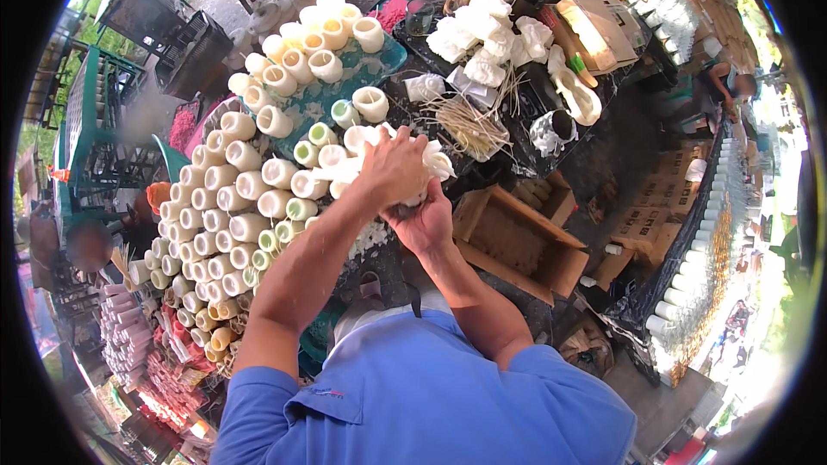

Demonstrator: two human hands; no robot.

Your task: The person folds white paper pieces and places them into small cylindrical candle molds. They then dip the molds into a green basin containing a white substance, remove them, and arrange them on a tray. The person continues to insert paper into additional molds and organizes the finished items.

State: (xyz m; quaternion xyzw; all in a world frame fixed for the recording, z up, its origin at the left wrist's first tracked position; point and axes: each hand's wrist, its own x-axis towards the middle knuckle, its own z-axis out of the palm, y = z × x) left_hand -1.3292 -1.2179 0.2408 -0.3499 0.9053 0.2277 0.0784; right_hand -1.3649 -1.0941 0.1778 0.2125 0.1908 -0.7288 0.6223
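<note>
My left hand presses down over a crumpled white cloth, its fingers curled into it. Just beneath, my right hand is cupped with its fingers closed round something pale. The left hand and cloth mostly hide that thing, so I cannot make out its kind. Both hands meet in front of me, beside rows of white hollow cylinder candles. A few candles nearby, such as a greenish one, have tinted insides. Another white candle stands just beyond my left hand.
A teal tray bears more candles. Right of it lie crumpled white cloths, a bundle of thin wicks and a cardboard box. An open carton stands to my right. One person is far right, another left.
</note>
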